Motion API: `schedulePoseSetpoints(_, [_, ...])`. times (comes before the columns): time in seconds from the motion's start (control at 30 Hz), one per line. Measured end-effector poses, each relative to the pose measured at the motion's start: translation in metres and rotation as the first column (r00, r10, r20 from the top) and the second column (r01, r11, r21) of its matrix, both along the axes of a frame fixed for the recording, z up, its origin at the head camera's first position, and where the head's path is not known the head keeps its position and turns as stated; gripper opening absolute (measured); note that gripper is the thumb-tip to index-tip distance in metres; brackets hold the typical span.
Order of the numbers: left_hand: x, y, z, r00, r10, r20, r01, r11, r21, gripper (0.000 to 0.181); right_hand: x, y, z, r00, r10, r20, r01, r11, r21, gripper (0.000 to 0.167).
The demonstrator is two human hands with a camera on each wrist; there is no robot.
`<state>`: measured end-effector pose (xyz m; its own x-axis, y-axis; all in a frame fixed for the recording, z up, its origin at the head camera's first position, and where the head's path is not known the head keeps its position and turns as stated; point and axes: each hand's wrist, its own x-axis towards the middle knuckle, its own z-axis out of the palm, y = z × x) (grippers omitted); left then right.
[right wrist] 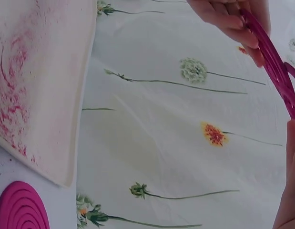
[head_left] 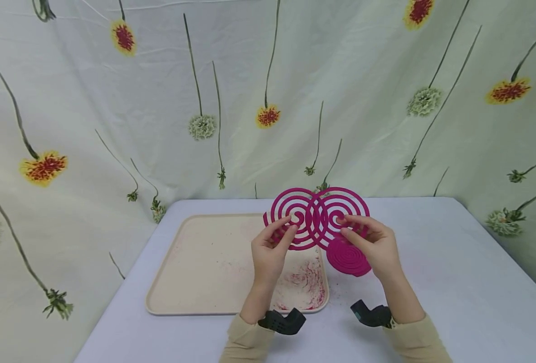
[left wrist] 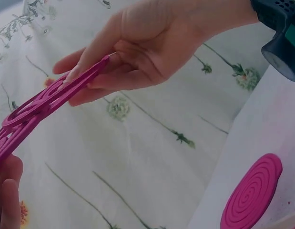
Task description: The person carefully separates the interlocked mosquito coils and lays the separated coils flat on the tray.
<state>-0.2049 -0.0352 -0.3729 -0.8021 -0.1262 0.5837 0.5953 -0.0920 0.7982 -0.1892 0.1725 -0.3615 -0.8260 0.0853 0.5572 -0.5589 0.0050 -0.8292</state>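
Two magenta spiral coils, which look like mosquito coils, are held up in the air, their rings overlapping in the middle. My left hand (head_left: 267,259) pinches the left mosquito coil (head_left: 293,190) near its centre between thumb and fingers. The right mosquito coil (head_left: 340,189) is pinched near its centre by my right hand (head_left: 383,252). Edge-on in the left wrist view, the coils (left wrist: 23,128) cross and touch or nearly touch; whether they are interlinked I cannot tell. Another tightly wound magenta coil (head_left: 348,258) lies flat on the table, below the right hand.
A beige tray (head_left: 195,262) lies on the white table (head_left: 440,267), left of the flat coil. Magenta powder and crumbs (head_left: 311,282) are smeared over its right part. Behind the table hangs a flower-print cloth (head_left: 367,101). Each wrist wears a dark device (head_left: 282,321).
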Motion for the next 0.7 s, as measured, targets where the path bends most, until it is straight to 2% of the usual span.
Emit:
schedulePoseSetpoints(0.07, [0.002, 0.005, -0.002, 1.000, 0.000, -0.006, 0.000, 1.000, 0.000, 0.022, -0.001, -0.006, -0.002, 1.000, -0.023, -0.005, 0.023, 0.999, -0.048, 0.026])
schedulePoseSetpoints(0.13, [0.003, 0.011, -0.004, 0.999, -0.033, -0.024, 0.033, 0.999, 0.002, 0.024, -0.001, -0.012, -0.004, 0.999, -0.046, -0.007, 0.045, 0.996, -0.077, 0.025])
schedulePoseSetpoints(0.27, [0.006, 0.018, -0.006, 0.994, -0.095, -0.049, 0.095, 0.995, 0.002, 0.026, -0.002, -0.017, -0.005, 0.997, -0.076, -0.020, 0.074, 0.994, -0.084, 0.024])
schedulePoseSetpoints(0.33, [0.006, 0.019, -0.007, 0.995, -0.085, -0.053, 0.085, 0.996, -0.002, 0.027, -0.002, -0.016, -0.005, 0.997, -0.065, -0.044, 0.061, 0.995, -0.080, 0.026])
schedulePoseSetpoints(0.4, [0.006, 0.019, -0.006, 0.996, -0.064, -0.057, 0.063, 0.998, -0.010, 0.029, -0.002, -0.014, -0.004, 0.998, -0.040, -0.051, 0.037, 0.997, -0.067, 0.032])
schedulePoseSetpoints(0.5, [0.005, 0.012, -0.002, 0.994, -0.079, -0.072, 0.078, 0.997, -0.019, 0.036, -0.002, -0.008, -0.001, 1.000, 0.017, 0.017, -0.016, 0.999, -0.030, 0.047])
schedulePoseSetpoints(0.6, [0.003, 0.000, 0.004, 0.986, -0.155, -0.064, 0.152, 0.987, -0.055, 0.037, -0.002, 0.002, 0.001, 0.990, 0.082, 0.115, -0.089, 0.994, 0.056, 0.055])
schedulePoseSetpoints(0.7, [0.001, -0.016, 0.006, 0.970, -0.243, -0.014, 0.238, 0.961, -0.144, 0.032, -0.001, 0.014, 0.004, 0.972, 0.166, 0.165, -0.196, 0.963, 0.184, 0.049])
